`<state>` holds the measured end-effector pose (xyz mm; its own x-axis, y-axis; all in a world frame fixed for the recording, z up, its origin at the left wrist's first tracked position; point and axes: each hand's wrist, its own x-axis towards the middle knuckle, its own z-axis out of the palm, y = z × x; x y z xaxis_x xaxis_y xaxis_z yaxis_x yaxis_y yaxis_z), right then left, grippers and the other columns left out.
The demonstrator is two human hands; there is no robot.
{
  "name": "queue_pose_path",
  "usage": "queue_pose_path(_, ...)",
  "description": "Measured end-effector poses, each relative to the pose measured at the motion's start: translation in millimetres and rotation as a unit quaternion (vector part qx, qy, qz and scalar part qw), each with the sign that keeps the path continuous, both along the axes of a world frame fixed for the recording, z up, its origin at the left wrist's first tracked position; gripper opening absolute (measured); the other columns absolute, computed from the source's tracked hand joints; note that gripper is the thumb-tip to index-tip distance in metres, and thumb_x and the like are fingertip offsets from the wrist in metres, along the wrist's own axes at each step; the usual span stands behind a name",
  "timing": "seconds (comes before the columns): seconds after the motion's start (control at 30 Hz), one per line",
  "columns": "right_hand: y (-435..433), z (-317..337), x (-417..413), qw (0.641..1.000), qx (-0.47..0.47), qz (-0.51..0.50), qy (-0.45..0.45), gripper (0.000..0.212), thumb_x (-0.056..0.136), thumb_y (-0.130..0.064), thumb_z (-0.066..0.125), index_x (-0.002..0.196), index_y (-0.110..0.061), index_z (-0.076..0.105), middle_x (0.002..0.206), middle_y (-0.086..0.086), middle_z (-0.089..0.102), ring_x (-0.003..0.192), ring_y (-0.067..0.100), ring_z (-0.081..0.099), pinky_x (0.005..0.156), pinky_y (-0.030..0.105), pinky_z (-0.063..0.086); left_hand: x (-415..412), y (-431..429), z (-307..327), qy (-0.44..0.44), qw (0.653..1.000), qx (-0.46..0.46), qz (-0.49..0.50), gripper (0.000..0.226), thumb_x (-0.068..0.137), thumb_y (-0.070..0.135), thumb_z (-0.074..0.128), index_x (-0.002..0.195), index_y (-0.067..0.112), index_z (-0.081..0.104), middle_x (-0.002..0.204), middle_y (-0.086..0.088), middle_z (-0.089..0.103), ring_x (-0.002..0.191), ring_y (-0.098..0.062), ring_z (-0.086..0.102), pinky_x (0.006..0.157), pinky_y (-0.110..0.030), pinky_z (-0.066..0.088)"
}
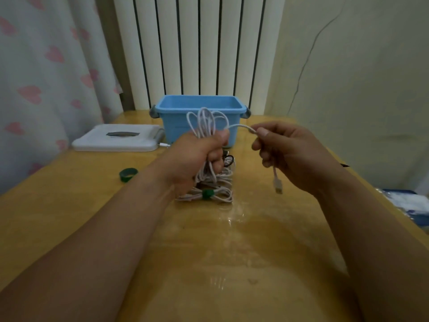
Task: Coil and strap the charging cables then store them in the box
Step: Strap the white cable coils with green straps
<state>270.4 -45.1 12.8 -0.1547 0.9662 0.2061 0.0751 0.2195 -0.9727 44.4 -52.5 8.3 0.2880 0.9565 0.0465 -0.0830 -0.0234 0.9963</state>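
Note:
My left hand (197, 156) grips a coil of white charging cable (205, 120) in its fist, with loops standing up above the fist and more hanging below. My right hand (285, 152) pinches the free end of that same cable between thumb and fingers; its USB plug (277, 183) dangles below the hand. On the table under my left hand lies a coiled white cable bound with a green strap (207, 193), beside a heap of other cables, one dark. A loose green strap (128, 174) lies to the left. The open blue box (199, 112) stands behind.
A white lid (118, 138) lies flat left of the box. The wooden table (209, 252) is glossy and runs toward me. A curtain hangs at the left, a radiator behind the box, a wall at the right. A blue and white object (404, 203) sits off the table's right edge.

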Motion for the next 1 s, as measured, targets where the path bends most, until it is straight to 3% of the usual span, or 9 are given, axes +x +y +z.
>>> queue_pose_path(0.07, -2, -2, -3, 0.999, -0.028, 0.03, -0.023, 0.023, 0.107, -0.018, 0.056, 0.119, -0.009, 0.073, 0.094, 0.005, 0.076, 0.083, 0.02, 0.07, 0.074, 0.03, 0.059, 2, 0, -2, 0.0, 0.999, 0.031, 0.03, 0.021, 0.108, 0.031, 0.062, 0.093, 0.017, 0.058, 0.063, 0.001, 0.042, 0.056, -0.014, 0.043, 0.054, -0.026, 0.042)
queue_pose_path(0.2, -5, -3, -14, 0.999, -0.005, 0.039, -0.018, 0.023, 0.108, -0.021, 0.055, 0.116, -0.007, 0.072, 0.105, 0.006, 0.079, 0.098, 0.019, 0.074, 0.088, 0.038, 0.057, 11, -8, -6, 0.114, 0.991, 0.06, -0.025, 0.036, 0.087, 0.057, 0.073, 0.088, 0.021, 0.07, 0.064, 0.001, 0.051, 0.057, -0.014, 0.047, 0.057, -0.03, 0.045)
queue_pose_path(0.27, -5, -4, -19, 0.999, -0.005, 0.041, 0.017, 0.023, 0.108, -0.021, 0.056, 0.116, -0.007, 0.071, 0.106, 0.007, 0.079, 0.1, 0.021, 0.074, 0.09, 0.038, 0.058, 15, -10, -7, 0.146, 0.985, 0.078, -0.043, 0.025, 0.089, 0.05, 0.076, 0.083, 0.027, 0.071, 0.066, 0.002, 0.056, 0.058, -0.012, 0.051, 0.058, -0.029, 0.047)
queue_pose_path(0.4, -6, -9, -30, 0.987, -0.06, 0.048, 0.14, 0.023, 0.107, -0.019, 0.055, 0.12, -0.006, 0.07, 0.102, 0.008, 0.078, 0.093, 0.019, 0.074, 0.086, 0.035, 0.058, 14, -6, -8, 0.171, 0.981, 0.089, -0.028, 0.006, 0.097, 0.031, 0.077, 0.102, 0.028, 0.075, 0.075, 0.008, 0.072, 0.066, -0.008, 0.067, 0.07, -0.027, 0.053)
queue_pose_path(0.53, -8, -8, -36, 0.983, -0.072, 0.045, 0.163, 0.027, 0.106, -0.019, 0.056, 0.125, -0.003, 0.069, 0.103, 0.007, 0.078, 0.091, 0.017, 0.074, 0.083, 0.033, 0.059, 14, -6, -8, 0.195, 0.975, 0.103, -0.016, 0.018, 0.097, 0.031, 0.078, 0.114, 0.033, 0.076, 0.102, 0.014, 0.08, 0.096, 0.002, 0.074, 0.094, -0.031, 0.054)
queue_pose_path(0.7, -10, -7, -35, 0.982, -0.081, 0.047, 0.162, 0.024, 0.106, -0.02, 0.059, 0.122, -0.007, 0.071, 0.106, 0.007, 0.079, 0.098, 0.019, 0.076, 0.085, 0.035, 0.056, 14, -9, -6, 0.233, 0.966, 0.11, -0.008, 0.01, 0.107, 0.031, 0.063, 0.112, 0.034, 0.071, 0.086, 0.002, 0.076, 0.083, -0.01, 0.074, 0.085, -0.035, 0.059)
queue_pose_path(0.8, -9, -7, -35, 0.996, -0.019, -0.078, 0.05, 0.026, 0.101, -0.038, 0.067, 0.112, -0.016, 0.074, 0.104, -0.001, 0.079, 0.103, 0.016, 0.073, 0.085, 0.036, 0.052, 14, -7, -9, 0.155, 0.986, 0.062, -0.018, 0.009, 0.11, 0.023, 0.059, 0.112, 0.016, 0.065, 0.07, -0.003, 0.061, 0.067, -0.02, 0.066, 0.077, -0.04, 0.059)
queue_pose_path(0.87, -7, -7, -33, 0.99, 0.013, -0.123, 0.064, 0.034, 0.096, -0.049, 0.071, 0.109, -0.019, 0.072, 0.104, -0.001, 0.076, 0.104, 0.018, 0.071, 0.087, 0.038, 0.052, 13, -8, -8, 0.079, 0.996, 0.029, -0.042, 0.008, 0.11, 0.018, 0.058, 0.107, 0.01, 0.059, 0.064, -0.001, 0.049, 0.058, -0.016, 0.051, 0.061, -0.031, 0.05)
queue_pose_path(1.0, -13, -6, -32, 0.99, 0.001, 0.098, 0.104, 0.055, 0.09, -0.057, 0.063, 0.13, -0.02, 0.066, 0.13, 0.008, 0.073, 0.124, 0.024, 0.069, 0.104, 0.04, 0.056, 18, -16, -8, -0.026, 0.976, -0.026, -0.215, 0.011, 0.109, 0.016, 0.055, 0.099, 0.014, 0.057, 0.059, 0.003, 0.04, 0.052, -0.012, 0.042, 0.053, -0.023, 0.038)
